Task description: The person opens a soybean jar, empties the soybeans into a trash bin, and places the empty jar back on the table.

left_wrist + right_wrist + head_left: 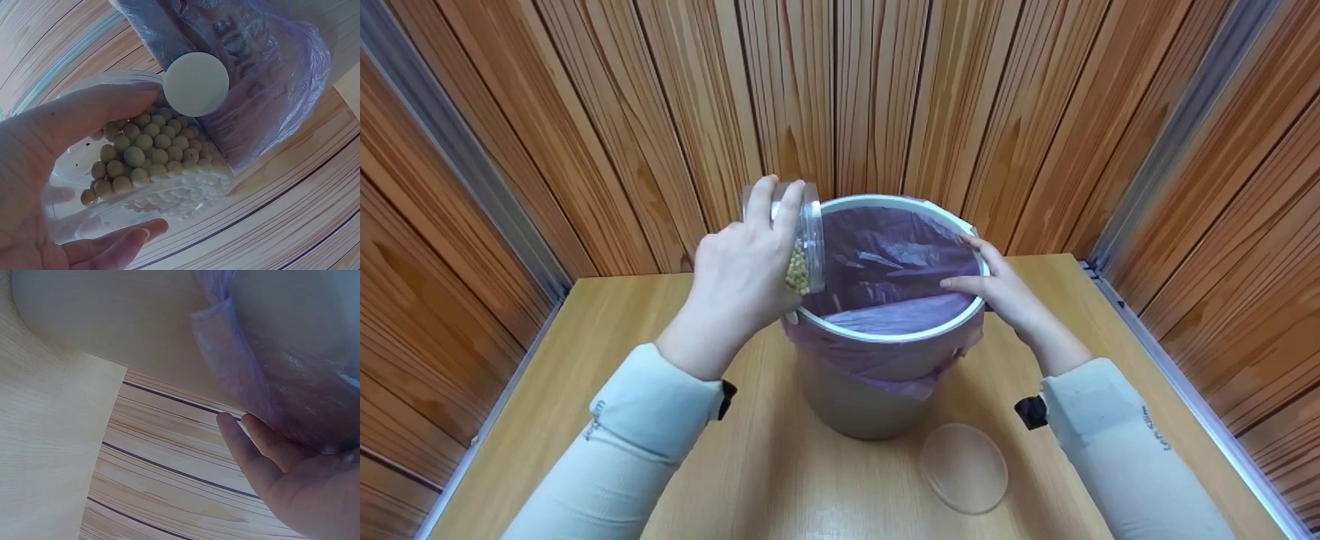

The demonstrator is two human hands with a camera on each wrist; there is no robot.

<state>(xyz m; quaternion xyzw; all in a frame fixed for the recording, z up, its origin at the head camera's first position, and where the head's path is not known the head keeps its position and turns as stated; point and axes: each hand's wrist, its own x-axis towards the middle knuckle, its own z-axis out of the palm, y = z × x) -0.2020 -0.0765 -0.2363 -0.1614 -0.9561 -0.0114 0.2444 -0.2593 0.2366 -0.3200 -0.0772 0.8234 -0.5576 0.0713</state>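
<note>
My left hand point(746, 262) grips a clear plastic jar point(814, 225) tipped on its side at the left rim of a trash bin point(862, 416). Round yellowish beans point(160, 140) lie along the jar's lower wall, seen closely in the left wrist view. A purple bag point(900, 255) lines the bin and folds down outside, below the pale rim point(885, 337). On the bin's right side, my right hand point(1005, 289) holds the rim, thumb over the inside; the right wrist view shows fingers outside against the bag. The bin's bottom inside is hidden.
A clear round lid point(964, 469) lies on the wooden table point(720, 480), in front and right of the bin. Wood-patterned panels point(795, 97) stand behind and on both sides. A white disc point(196, 84) shows beside the jar at the bag.
</note>
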